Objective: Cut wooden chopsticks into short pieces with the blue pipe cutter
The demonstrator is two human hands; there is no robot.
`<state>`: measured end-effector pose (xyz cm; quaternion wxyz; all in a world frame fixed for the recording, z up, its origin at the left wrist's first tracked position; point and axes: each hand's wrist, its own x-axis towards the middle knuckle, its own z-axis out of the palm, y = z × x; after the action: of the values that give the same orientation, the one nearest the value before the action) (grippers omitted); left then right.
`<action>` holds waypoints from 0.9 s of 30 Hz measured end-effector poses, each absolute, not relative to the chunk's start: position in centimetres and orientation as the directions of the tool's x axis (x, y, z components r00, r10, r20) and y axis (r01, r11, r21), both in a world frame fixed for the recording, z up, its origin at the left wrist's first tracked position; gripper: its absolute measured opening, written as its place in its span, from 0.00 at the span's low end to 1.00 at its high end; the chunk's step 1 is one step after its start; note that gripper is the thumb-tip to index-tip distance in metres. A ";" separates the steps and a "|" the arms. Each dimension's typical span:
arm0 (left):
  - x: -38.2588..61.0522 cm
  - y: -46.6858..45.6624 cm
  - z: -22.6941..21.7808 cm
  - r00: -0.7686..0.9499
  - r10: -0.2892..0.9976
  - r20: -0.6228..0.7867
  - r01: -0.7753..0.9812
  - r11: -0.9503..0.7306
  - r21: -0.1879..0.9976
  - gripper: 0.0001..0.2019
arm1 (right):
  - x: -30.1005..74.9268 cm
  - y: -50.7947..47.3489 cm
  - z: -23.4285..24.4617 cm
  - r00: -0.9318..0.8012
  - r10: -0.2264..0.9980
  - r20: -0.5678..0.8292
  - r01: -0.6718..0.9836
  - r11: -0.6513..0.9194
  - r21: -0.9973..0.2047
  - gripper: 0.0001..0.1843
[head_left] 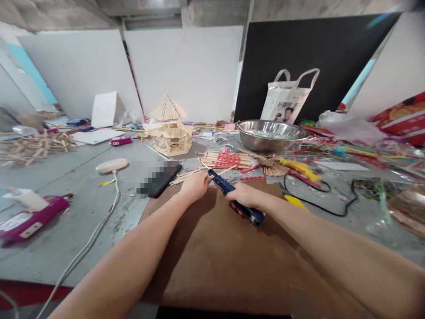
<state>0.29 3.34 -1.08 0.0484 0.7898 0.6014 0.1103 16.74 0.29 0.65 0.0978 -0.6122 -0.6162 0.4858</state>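
My right hand point(244, 196) is closed around a dark blue cutter tool point(223, 184), its jaws pointing up and left. My left hand point(195, 186) is pinched on thin wooden sticks point(191, 174) that meet the tool's tip. Both hands hover over a brown cardboard sheet point(219, 252) on the grey table. Behind the hands lie a bundle of red-and-white sticks point(226, 158) and a fan of wooden sticks point(272, 166). A small wooden stick pavilion point(170, 128) stands further back.
A black phone point(162, 179) lies left of my hands. A steel bowl point(270, 135), a white tote bag point(288, 99), a black cable point(318, 206) and a yellow glue gun point(300, 168) are at right. A magenta device point(31, 217) and white cable point(99, 226) lie left.
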 end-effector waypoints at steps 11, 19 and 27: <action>0.0 3.7 -2.3 0.243 0.962 0.124 0.952 -0.261 0.162 0.18 | 16.0 0.3 1.0 -0.123 0.880 -0.458 0.786 -0.196 -0.587 0.09; -0.5 3.8 -2.2 0.235 0.955 0.182 0.915 -0.280 0.290 0.15 | 16.9 0.6 2.2 -0.251 0.769 -0.588 0.625 -0.335 -0.705 0.08; -1.2 3.9 -1.6 0.133 0.985 0.113 0.388 -0.157 0.908 0.10 | 19.9 2.0 5.1 -0.057 0.997 -0.053 0.963 0.040 -0.268 0.28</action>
<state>-1.23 3.90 -1.63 0.3785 0.6505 0.5276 0.3939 19.92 1.99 5.08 0.0739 -0.6828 -0.7175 0.1166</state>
